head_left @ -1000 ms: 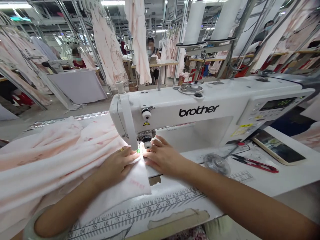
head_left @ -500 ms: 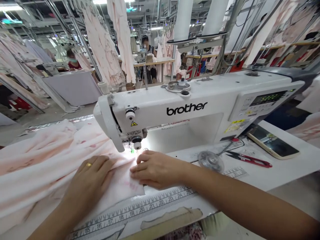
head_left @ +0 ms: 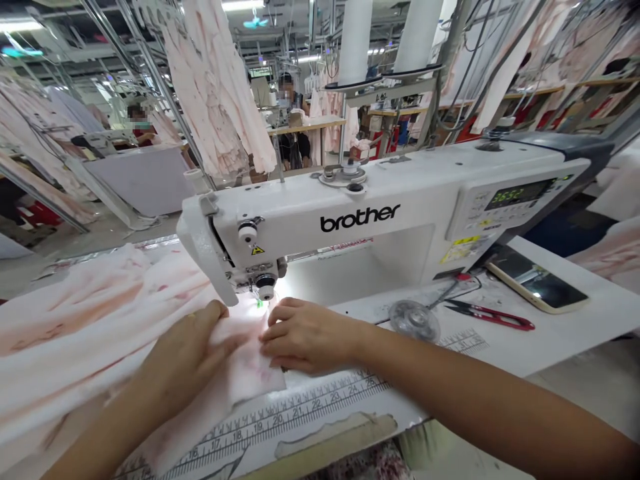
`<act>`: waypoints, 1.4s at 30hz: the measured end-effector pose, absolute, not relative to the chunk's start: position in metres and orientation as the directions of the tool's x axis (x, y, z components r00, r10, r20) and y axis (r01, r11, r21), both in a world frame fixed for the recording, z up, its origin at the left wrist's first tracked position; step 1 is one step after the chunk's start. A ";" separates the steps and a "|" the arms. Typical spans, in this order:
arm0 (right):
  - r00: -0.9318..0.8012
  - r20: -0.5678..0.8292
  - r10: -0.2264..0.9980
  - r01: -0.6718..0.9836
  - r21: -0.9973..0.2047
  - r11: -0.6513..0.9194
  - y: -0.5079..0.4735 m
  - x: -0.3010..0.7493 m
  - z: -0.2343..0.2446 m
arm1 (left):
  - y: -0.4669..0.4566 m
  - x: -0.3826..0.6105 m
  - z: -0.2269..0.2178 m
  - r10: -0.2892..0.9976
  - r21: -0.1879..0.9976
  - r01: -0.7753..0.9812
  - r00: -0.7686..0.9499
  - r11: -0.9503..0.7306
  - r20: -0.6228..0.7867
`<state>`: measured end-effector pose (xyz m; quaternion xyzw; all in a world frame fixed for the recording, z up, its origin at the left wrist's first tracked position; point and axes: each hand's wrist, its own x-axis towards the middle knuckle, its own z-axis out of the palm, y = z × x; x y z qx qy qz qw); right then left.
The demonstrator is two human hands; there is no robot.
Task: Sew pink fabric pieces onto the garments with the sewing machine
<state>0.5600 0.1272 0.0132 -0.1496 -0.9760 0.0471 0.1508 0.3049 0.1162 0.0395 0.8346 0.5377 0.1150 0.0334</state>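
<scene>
Pale pink printed fabric (head_left: 120, 313) spreads over the left of the sewing table and runs under the needle area of a white Brother sewing machine (head_left: 280, 213). My left hand (head_left: 185, 353) has a fold of this fabric between its thumb and fingers, just left of the lit needle. Close to the needle on the right, my right hand (head_left: 305, 337) has its curled fingers pressed together on the fabric's edge. Its fingertips partly hide the presser foot and the seam.
A printed ruler (head_left: 300, 410) runs along the table's front. On the right lie a clear plastic disc (head_left: 414, 321), red-handled thread snips (head_left: 493, 315) and a phone (head_left: 540, 277). Thread cones (head_left: 356, 43) stand above the machine. Behind are hanging garments (head_left: 210, 87) and people at other machines.
My left hand has shifted forward and gathered the fabric up into a fold. My right hand stays beside the needle. The whole view has shifted slightly, and the machine's display reading has changed.
</scene>
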 end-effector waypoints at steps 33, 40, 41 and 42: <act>-0.773 0.260 0.579 0.558 -0.158 0.815 0.131 0.558 0.012 | 0.109 0.327 0.002 0.612 -0.083 0.640 0.759 -0.764 0.224; -0.755 0.291 0.588 0.569 -0.157 0.808 0.138 0.558 0.008 | 0.131 0.327 0.006 0.680 -0.024 0.688 0.721 -0.725 0.134; -0.780 0.290 0.554 0.532 -0.159 0.832 0.138 0.559 0.008 | 0.131 0.326 0.006 0.685 -0.019 0.693 0.716 -0.721 0.134; -0.809 0.290 0.511 0.485 -0.160 0.860 0.138 0.560 0.009 | 0.131 0.326 0.006 0.686 -0.019 0.695 0.713 -0.719 0.142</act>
